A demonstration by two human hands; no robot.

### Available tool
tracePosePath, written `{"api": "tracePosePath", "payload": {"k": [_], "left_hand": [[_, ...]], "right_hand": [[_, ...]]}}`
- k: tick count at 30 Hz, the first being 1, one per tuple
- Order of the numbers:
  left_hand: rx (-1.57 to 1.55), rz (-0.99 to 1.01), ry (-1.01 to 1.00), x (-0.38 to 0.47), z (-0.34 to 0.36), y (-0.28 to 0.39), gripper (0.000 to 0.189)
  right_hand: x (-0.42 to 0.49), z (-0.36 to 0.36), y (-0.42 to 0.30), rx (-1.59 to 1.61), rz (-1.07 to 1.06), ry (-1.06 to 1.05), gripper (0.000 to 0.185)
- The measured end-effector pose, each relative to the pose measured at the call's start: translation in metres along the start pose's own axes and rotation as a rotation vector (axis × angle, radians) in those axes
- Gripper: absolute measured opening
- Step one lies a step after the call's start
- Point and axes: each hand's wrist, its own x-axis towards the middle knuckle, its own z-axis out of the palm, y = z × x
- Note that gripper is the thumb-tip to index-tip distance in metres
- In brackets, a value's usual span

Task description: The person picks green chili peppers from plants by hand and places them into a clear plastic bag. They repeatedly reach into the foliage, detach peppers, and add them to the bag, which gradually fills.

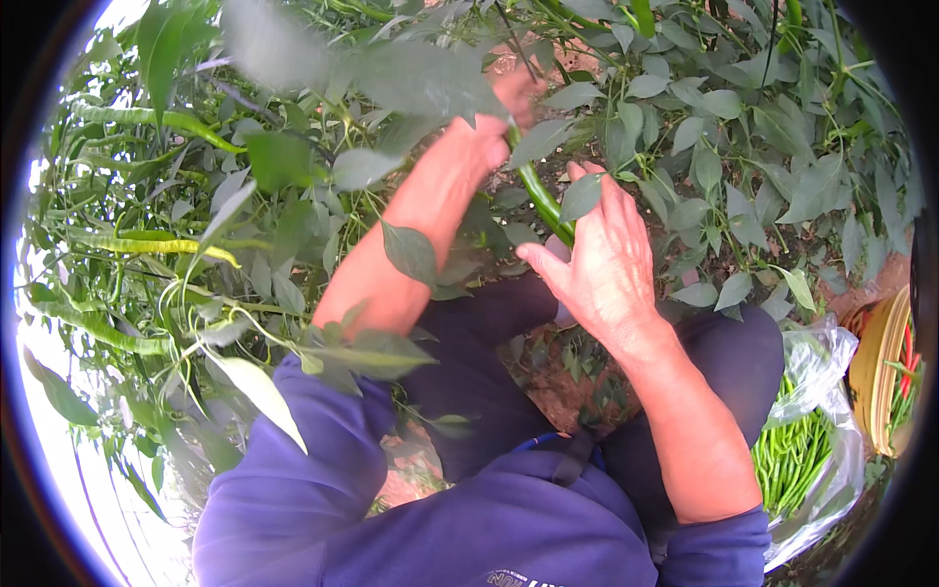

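Among the pepper leaves at the upper middle, my left hand is blurred and partly behind foliage; whether its fingers are closed on anything cannot be told. A long green chili pepper slants down from beside it to my right hand. The right hand has its thumb spread from its fingers, and the pepper's lower end passes under the palm side, so a grip on it cannot be made out. A leaf overlaps the right fingertips.
Pepper plants with long chilies crowd the left. A clear plastic bag of green chilies lies at the right, beside a yellow container with red and green peppers. Leaves hang close before the view. Bare soil shows between my legs.
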Motion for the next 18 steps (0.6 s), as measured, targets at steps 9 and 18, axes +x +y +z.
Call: {"api": "tracePosePath", "payload": {"k": [9,18], "left_hand": [[-0.546,-0.233,-0.571,-0.004,0.018,-0.037,0.026],[-0.486,-0.084,-0.085,0.078,-0.004,-0.02,0.059]], "right_hand": [[-0.001,0.026,0.017,0.107,0.331,-0.205,0.053],[-0.003,0.04,0.016,0.44,0.453,-0.304,0.038]]}}
